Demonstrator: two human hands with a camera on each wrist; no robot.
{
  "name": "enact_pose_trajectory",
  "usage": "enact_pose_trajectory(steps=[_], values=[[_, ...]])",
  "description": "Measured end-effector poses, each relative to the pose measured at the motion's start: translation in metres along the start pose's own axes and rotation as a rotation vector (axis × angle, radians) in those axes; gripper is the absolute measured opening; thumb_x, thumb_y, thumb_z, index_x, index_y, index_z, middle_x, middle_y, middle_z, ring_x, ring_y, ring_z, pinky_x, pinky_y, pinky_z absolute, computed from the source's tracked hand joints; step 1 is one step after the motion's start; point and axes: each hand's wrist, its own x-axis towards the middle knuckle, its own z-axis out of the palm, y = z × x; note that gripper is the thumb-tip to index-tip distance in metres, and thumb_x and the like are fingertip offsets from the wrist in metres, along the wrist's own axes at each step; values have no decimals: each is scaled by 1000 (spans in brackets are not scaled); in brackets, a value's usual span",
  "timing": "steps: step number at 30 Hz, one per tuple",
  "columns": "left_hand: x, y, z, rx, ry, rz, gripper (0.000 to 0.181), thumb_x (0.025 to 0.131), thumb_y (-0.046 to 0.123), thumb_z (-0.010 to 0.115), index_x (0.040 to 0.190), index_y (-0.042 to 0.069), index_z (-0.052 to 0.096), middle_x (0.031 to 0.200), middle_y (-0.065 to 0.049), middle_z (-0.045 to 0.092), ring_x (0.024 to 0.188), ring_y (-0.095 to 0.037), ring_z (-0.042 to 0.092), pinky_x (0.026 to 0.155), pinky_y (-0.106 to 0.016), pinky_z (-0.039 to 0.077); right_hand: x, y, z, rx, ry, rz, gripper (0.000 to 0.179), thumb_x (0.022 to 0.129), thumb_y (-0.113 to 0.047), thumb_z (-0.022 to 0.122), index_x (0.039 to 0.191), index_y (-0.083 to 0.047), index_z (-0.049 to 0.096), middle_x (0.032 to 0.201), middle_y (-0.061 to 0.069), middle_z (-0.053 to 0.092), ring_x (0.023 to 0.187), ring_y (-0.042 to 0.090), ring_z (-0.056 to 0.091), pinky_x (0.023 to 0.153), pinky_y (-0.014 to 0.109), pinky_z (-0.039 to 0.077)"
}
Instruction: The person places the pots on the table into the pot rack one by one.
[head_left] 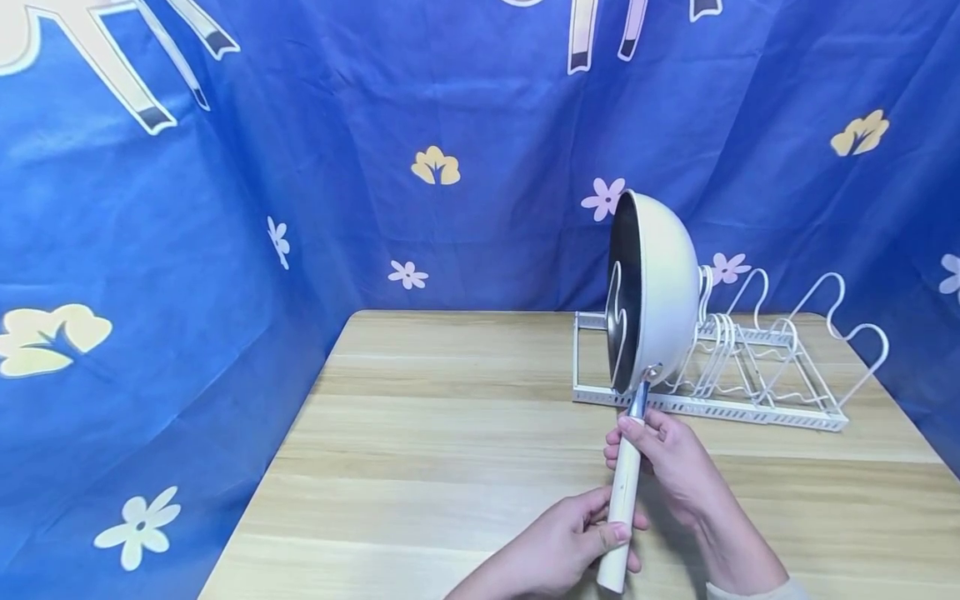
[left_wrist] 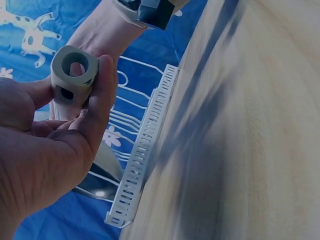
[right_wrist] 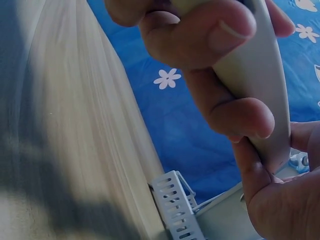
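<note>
A deep frying pan (head_left: 667, 283), white outside and black inside, stands on its edge at the left end of the white wire rack (head_left: 750, 412). Its dark inside faces left, with a wire loop of the rack in front of it. The pale handle (head_left: 625, 483) slopes toward me. My left hand (head_left: 562, 533) grips it near the free end, thumb on top. Farther up, by the metal neck, my right hand (head_left: 678, 458) holds the handle between thumb and fingers. The left wrist view shows the handle's hollow end (left_wrist: 57, 85) close up.
More wire dividers (head_left: 720, 354) stand along the rack to the right of the pan. The rack rests on a wooden table (head_left: 420, 433) toward the back right. A blue patterned curtain (head_left: 480, 225) hangs behind and at both sides.
</note>
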Motion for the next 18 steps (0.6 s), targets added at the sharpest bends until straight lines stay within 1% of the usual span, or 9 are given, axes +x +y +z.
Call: enact_pose_trajectory(steps=[3,5,8,11,13,15,18], values=[[1,-3,0,-28,12,-8,29,113,18,56,136,3,66,102,-33,78,94,-17,81,78,-16,59,1,1,-1,3,-12,-7,19,113,-19,57,120,-1,55,93,-3,75,85,11,77,87,31,67],[3,-5,0,-53,32,-17,29,112,15,59,136,1,66,105,-33,78,94,-13,80,79,-15,59,2,2,-1,1,-25,-7,23,114,-18,56,123,2,54,94,-2,75,86,11,77,88,31,67],[5,-9,0,-69,76,-35,27,107,10,65,132,0,70,105,-29,79,91,-8,78,79,-15,59,3,4,-2,-9,-49,4,30,114,-17,55,130,7,49,96,-2,74,88,10,76,90,31,66],[7,-9,-1,0,141,-71,22,101,7,74,122,3,75,98,-15,82,85,-3,75,75,-16,58,4,7,-4,-21,-61,20,34,114,-17,54,135,9,46,97,-2,74,89,10,76,92,31,66],[9,-7,-2,74,165,-100,23,97,7,78,120,6,76,97,-6,83,81,-1,73,72,-17,57,5,9,-5,-32,-73,24,36,115,-17,53,137,10,44,98,-1,74,90,10,76,92,30,65],[11,-5,-4,164,189,-125,32,93,8,83,124,6,76,96,1,82,77,2,70,69,-17,56,6,11,-6,-39,-90,27,38,115,-18,51,138,11,43,99,0,73,91,11,76,93,30,65],[13,-1,-9,264,192,-156,45,89,10,88,131,6,73,95,4,82,74,2,69,67,-18,54,6,14,-9,-31,-131,33,43,115,-17,49,144,14,38,102,0,73,94,12,76,95,30,65]])
